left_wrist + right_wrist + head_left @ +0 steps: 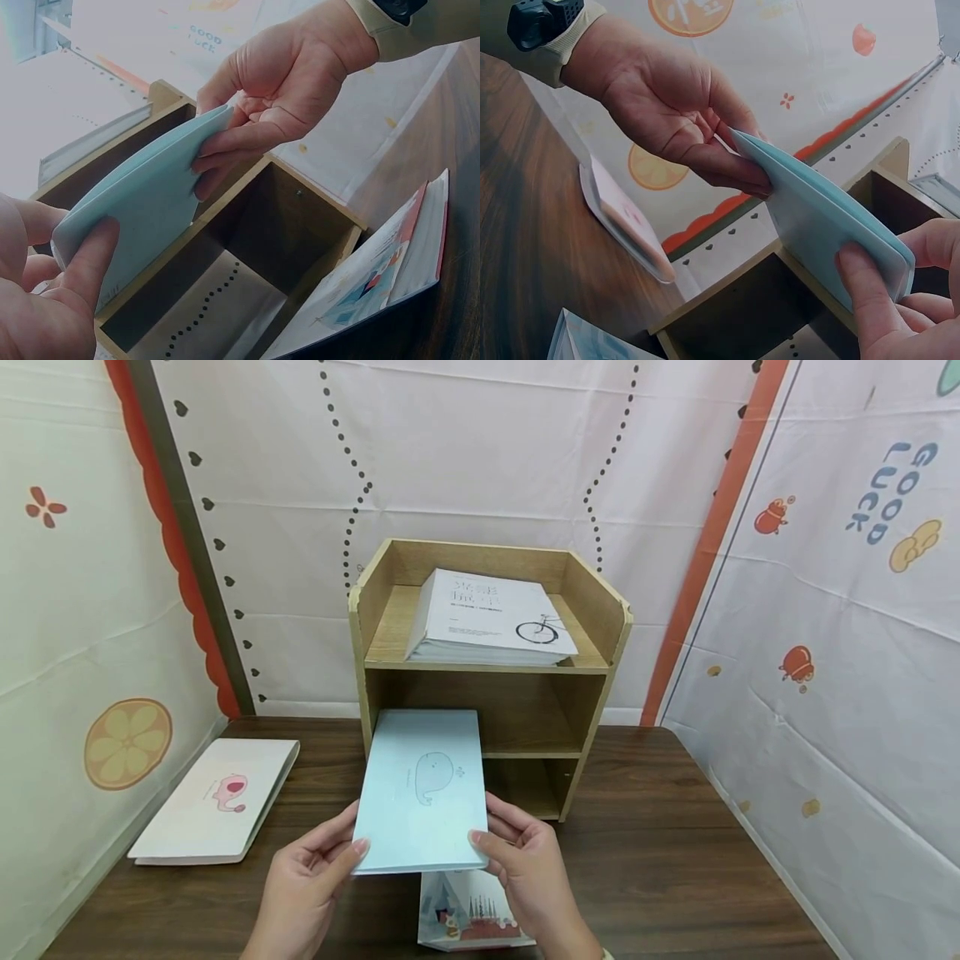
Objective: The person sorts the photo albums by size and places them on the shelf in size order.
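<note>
1. White printed cloth [480,443] hangs behind and along both sides of a dark wood-grain bench [660,860]; the clock positions below are read in the head view, around the blue notebook [422,827].
2. That notebook, with a whale drawn on its cover, is held just in front of the wooden shelf [596,602]. Its 12 o'clock end overlaps the left part of the middle compartment's opening; whether it has passed inside, I cannot tell.
3. At 8 o'clock, the left hand [303,868] grips the notebook's near corner, thumb on the cover and fingers beneath.
4. At 4 o'clock, the right hand [528,860] pinches the opposite edge in the same way, thumb on top.
5. At 1 o'clock stands the shelf, a thick white book stack [495,618] lying on its top level, a bicycle printed on the upper cover.
6. At 9 o'clock, well apart, a white notebook [217,802] with a pink elephant lies on the bench.
7. At 5 o'clock, an illustrated book [468,914] lies on the bench, partly hidden.
</note>
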{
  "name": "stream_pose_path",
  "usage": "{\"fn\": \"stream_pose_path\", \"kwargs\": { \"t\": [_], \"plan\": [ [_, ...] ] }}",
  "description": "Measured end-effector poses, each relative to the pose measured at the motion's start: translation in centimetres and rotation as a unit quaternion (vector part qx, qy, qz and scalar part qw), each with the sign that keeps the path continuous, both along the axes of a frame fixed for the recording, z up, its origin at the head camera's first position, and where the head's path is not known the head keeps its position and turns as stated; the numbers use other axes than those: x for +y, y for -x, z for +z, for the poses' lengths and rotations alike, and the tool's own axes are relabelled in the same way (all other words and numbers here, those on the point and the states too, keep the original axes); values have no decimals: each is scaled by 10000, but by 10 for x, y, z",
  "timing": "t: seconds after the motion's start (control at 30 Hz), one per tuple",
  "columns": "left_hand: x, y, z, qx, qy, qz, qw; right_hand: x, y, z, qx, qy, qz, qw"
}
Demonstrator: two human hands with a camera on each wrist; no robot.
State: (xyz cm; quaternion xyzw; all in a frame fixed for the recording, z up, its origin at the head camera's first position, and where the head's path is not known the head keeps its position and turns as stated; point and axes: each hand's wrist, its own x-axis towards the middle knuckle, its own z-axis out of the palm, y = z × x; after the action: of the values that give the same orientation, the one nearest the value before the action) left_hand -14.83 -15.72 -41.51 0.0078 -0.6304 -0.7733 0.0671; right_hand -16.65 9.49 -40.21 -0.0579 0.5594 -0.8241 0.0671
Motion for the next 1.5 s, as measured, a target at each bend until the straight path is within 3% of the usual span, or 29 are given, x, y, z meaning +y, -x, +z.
{"fn": "stream_pose_path", "kwargs": {
  "t": [0.1,0.37,1.5],
  "plan": [
    [0,1,0,-52,43,23,10000,0,1,0,40,0,2,10000],
    [0,3,-3,294,-129,-46,9995,-1,4,2,26,85,-50,9999],
    [-3,16,0,431,-149,3,9990,-6,18,4,73,156,-118,9998]
  ]
}}
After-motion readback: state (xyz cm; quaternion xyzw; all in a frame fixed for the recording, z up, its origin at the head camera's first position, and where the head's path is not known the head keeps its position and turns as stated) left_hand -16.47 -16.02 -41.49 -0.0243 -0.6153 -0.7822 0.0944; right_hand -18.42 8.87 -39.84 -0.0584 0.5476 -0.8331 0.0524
